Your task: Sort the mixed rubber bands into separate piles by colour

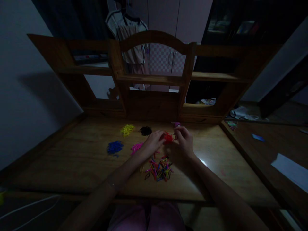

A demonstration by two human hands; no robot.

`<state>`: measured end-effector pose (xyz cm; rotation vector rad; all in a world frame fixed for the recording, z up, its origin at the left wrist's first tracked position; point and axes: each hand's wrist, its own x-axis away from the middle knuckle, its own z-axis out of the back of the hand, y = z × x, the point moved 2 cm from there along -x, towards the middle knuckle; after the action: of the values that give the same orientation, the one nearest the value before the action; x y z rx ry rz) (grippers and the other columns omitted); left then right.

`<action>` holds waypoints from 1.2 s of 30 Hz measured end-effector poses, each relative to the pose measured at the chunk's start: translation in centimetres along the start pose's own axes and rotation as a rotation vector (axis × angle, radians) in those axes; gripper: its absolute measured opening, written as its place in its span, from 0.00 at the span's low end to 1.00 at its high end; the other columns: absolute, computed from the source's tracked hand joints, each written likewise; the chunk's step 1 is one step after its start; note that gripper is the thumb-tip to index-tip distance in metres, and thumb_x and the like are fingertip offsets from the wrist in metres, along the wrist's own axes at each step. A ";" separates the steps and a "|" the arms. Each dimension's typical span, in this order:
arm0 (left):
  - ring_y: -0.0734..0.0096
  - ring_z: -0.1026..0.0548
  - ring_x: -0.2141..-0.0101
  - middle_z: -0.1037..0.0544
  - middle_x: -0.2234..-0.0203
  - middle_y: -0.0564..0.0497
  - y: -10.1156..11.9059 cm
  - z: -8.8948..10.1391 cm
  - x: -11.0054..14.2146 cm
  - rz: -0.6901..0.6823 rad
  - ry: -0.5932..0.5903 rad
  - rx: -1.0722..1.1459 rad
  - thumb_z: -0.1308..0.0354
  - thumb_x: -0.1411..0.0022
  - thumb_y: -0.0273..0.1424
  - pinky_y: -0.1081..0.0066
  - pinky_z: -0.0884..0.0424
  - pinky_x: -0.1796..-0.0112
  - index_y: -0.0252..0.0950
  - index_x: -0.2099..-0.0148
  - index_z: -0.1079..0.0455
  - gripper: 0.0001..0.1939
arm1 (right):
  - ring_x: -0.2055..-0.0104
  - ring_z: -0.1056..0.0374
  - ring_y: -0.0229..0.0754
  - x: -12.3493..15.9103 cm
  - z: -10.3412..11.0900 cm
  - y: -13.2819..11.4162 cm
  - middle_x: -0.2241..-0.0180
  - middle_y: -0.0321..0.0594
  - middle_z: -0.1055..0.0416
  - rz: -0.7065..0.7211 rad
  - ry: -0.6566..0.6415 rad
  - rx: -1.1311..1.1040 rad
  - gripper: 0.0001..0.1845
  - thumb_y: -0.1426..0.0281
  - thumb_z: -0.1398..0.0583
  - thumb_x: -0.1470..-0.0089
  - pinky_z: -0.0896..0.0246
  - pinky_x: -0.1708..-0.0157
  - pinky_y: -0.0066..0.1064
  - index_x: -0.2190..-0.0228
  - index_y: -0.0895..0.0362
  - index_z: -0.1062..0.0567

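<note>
Small coloured loops that look like rubber bands lie in piles on the wooden desk. My left hand (154,141) touches the left side of the red pile (168,137), its fingers bent and held together; whatever is between the fingertips is hidden. On the other side, my right hand (184,139) is closed in a pinch just right of the red pile, and what it holds is too small to make out. A mixed-colour pile (159,169) lies nearer to me, below both hands. The pink pile (136,148) is partly covered by my left forearm.
Left of my hands are a yellow pile (127,130), a black pile (145,130) and a blue pile (115,147). A small purple item (177,124) sits behind my right hand. A wooden shelf unit (151,104) borders the desk's back; white paper (291,170) lies far right.
</note>
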<state>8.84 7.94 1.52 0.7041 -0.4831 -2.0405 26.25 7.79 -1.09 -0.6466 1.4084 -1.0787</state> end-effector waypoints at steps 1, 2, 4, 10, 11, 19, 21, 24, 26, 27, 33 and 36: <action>0.65 0.25 0.60 0.24 0.59 0.46 -0.1 0.6 0.6 -0.003 0.007 0.012 0.45 0.39 0.25 0.67 0.30 0.57 0.35 0.53 0.30 0.12 | 0.72 0.35 0.37 0.0 0.0 -0.1 0.72 0.36 0.31 0.000 -0.004 -0.005 0.09 0.68 0.47 0.43 0.39 0.73 0.27 0.64 0.56 0.27; 0.65 0.26 0.59 0.24 0.59 0.46 -0.1 1.4 1.3 -0.003 0.018 0.024 0.46 0.38 0.26 0.67 0.30 0.56 0.36 0.53 0.29 0.11 | 0.71 0.35 0.38 0.1 0.0 -0.2 0.72 0.37 0.31 0.001 -0.010 -0.003 0.09 0.68 0.47 0.43 0.39 0.72 0.27 0.64 0.56 0.27; 0.65 0.26 0.58 0.24 0.58 0.47 -0.1 2.9 2.8 0.007 0.044 0.034 0.49 0.36 0.27 0.67 0.30 0.56 0.37 0.53 0.29 0.11 | 0.70 0.34 0.38 0.3 -0.1 -0.6 0.72 0.37 0.31 0.006 -0.027 0.027 0.09 0.68 0.47 0.42 0.39 0.71 0.28 0.63 0.56 0.27; 0.65 0.25 0.57 0.22 0.59 0.49 0.2 4.3 7.4 0.105 -0.033 0.002 0.50 0.37 0.25 0.66 0.31 0.54 0.39 0.56 0.27 0.12 | 0.63 0.32 0.41 1.7 -1.6 -1.9 0.66 0.39 0.27 0.090 -0.325 0.214 0.10 0.69 0.46 0.43 0.39 0.64 0.32 0.64 0.56 0.25; 0.64 0.25 0.56 0.22 0.59 0.49 0.2 3.9 8.1 0.117 -0.047 0.003 0.50 0.37 0.25 0.66 0.31 0.53 0.39 0.55 0.27 0.13 | 0.63 0.32 0.41 2.0 -1.9 -2.0 0.65 0.40 0.26 0.120 -0.398 0.232 0.09 0.70 0.45 0.43 0.39 0.63 0.32 0.63 0.56 0.25; 0.64 0.26 0.56 0.23 0.58 0.50 -0.8 1.8 14.6 0.268 0.078 0.025 0.53 0.34 0.30 0.64 0.30 0.53 0.42 0.56 0.28 0.12 | 0.56 0.36 0.44 3.4 -2.8 -3.3 0.60 0.43 0.31 0.370 -0.821 0.336 0.10 0.71 0.40 0.45 0.39 0.56 0.36 0.59 0.54 0.25; 0.64 0.26 0.56 0.24 0.58 0.51 -0.7 1.8 16.0 0.312 0.128 0.023 0.52 0.34 0.32 0.63 0.30 0.53 0.43 0.57 0.28 0.12 | 0.55 0.36 0.44 3.7 -3.1 -3.4 0.59 0.44 0.32 0.395 -0.882 0.339 0.11 0.73 0.42 0.44 0.39 0.55 0.36 0.58 0.54 0.25; 0.65 0.25 0.56 0.24 0.59 0.52 -0.2 2.1 17.5 0.377 0.170 0.016 0.52 0.34 0.32 0.64 0.29 0.53 0.43 0.57 0.28 0.11 | 0.55 0.38 0.44 4.2 -3.4 -3.3 0.58 0.43 0.33 0.395 -0.883 0.359 0.11 0.73 0.43 0.43 0.40 0.55 0.36 0.58 0.54 0.25; 0.65 0.25 0.56 0.24 0.59 0.53 0.1 2.4 18.3 0.403 0.181 0.009 0.51 0.34 0.32 0.65 0.29 0.53 0.44 0.58 0.28 0.11 | 0.56 0.38 0.44 4.3 -3.5 -3.2 0.59 0.44 0.34 0.380 -0.858 0.386 0.09 0.71 0.42 0.43 0.40 0.56 0.36 0.59 0.55 0.26; 0.65 0.25 0.56 0.24 0.59 0.53 0.2 2.5 18.6 0.410 0.183 0.006 0.51 0.34 0.33 0.65 0.29 0.53 0.44 0.58 0.28 0.10 | 0.56 0.39 0.45 4.3 -3.5 -3.1 0.59 0.44 0.34 0.372 -0.850 0.402 0.08 0.70 0.41 0.43 0.40 0.56 0.36 0.60 0.56 0.27; 0.65 0.26 0.55 0.24 0.59 0.53 -0.5 2.3 19.5 0.440 0.177 0.017 0.50 0.34 0.35 0.65 0.30 0.52 0.44 0.58 0.28 0.10 | 0.59 0.41 0.44 4.4 -3.7 -2.5 0.63 0.43 0.36 0.370 -0.857 0.485 0.03 0.71 0.43 0.42 0.41 0.58 0.35 0.65 0.57 0.30; 0.65 0.25 0.57 0.24 0.60 0.52 -0.6 1.9 18.6 0.452 0.164 0.033 0.50 0.34 0.35 0.65 0.29 0.54 0.43 0.59 0.28 0.10 | 0.61 0.41 0.44 4.7 -4.0 -2.3 0.64 0.44 0.36 0.385 -0.865 0.529 0.03 0.75 0.45 0.42 0.42 0.60 0.35 0.68 0.58 0.32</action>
<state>-0.92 -7.43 -2.83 0.7027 -0.5274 -1.5426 21.15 3.63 -1.67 -0.3503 0.4339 -0.6749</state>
